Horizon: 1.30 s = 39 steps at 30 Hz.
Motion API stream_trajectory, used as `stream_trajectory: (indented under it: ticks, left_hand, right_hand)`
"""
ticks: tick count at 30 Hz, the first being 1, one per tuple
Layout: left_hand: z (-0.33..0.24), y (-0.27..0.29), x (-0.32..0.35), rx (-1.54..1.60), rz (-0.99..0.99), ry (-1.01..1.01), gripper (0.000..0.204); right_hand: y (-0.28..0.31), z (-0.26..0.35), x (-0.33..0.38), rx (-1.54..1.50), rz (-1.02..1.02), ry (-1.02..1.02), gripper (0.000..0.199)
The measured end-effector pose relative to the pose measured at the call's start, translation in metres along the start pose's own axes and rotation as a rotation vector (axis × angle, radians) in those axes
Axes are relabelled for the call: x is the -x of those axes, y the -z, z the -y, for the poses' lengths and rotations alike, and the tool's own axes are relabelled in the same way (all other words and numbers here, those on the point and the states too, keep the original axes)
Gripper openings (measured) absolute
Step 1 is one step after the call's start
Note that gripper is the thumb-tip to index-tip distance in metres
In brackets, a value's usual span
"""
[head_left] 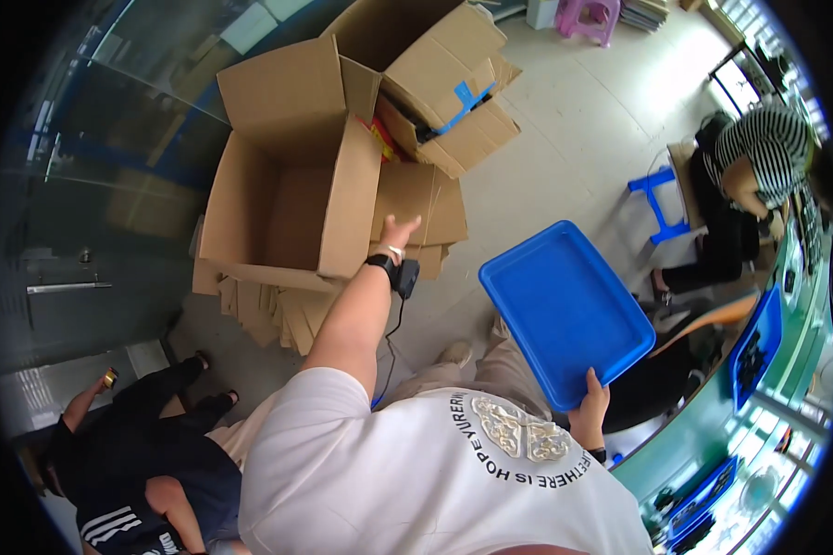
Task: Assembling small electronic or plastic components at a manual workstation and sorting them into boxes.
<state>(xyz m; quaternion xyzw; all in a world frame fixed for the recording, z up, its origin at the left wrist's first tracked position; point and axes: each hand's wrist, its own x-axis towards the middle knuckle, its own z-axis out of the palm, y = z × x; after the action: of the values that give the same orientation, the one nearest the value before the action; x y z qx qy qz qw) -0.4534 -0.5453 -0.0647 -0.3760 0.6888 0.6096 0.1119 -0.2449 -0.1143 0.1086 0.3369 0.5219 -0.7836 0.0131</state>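
My right hand grips a blue plastic tray by its near rim. The tray is tilted, and its bare inside faces up. My left arm reaches forward, with a wristband and a small black device on its wrist. At its end my left hand has its fingers apart and holds nothing that I can see. It is over or against flat cardboard, beside the right wall of a large open cardboard box; whether it touches either I cannot tell.
More opened cartons are stacked beyond the box. One person sits at the lower left, another at the right by a green workbench with blue trays. A blue stool and a pink stool stand on the tiled floor.
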Motion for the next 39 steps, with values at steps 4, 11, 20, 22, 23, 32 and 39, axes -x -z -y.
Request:
stream_trajectory:
  ticks: [4, 11, 20, 22, 23, 32, 39]
  left_hand:
    - [-0.120, -0.016, -0.054, -0.040, -0.249, -0.398, 0.097]
    - [-0.285, -0.015, -0.168, -0.432, -0.612, -0.774, 0.091]
    - [-0.312, -0.061, -0.248, -0.667, -0.329, -0.535, 0.044]
    - [-0.305, -0.070, -0.240, -0.678, -0.398, -0.544, 0.031]
    - [-0.310, -0.068, -0.240, -0.685, -0.380, -0.541, 0.031]
    - [-0.473, -0.027, -0.212, -0.484, -0.387, -0.896, 0.034]
    - [-0.607, -0.137, -0.217, -0.343, -0.296, -1.238, 0.029]
  right_hand:
    - [-0.062, 0.060, -0.071, 0.041, 0.078, -0.043, 0.037]
    - [-0.109, 0.120, -0.157, 0.149, 0.114, -0.137, 0.038]
    - [-0.160, 0.148, -0.220, 0.406, -0.109, -0.224, 0.037]
    - [-0.179, 0.151, -0.238, 0.383, -0.106, -0.258, 0.037]
    - [-0.187, 0.155, -0.248, 0.360, -0.093, -0.287, 0.037]
    - [-0.232, 0.168, -0.296, 0.182, -0.173, -0.301, 0.030]
    - [-0.226, 0.161, -0.382, 0.148, -0.184, -0.238, 0.030]
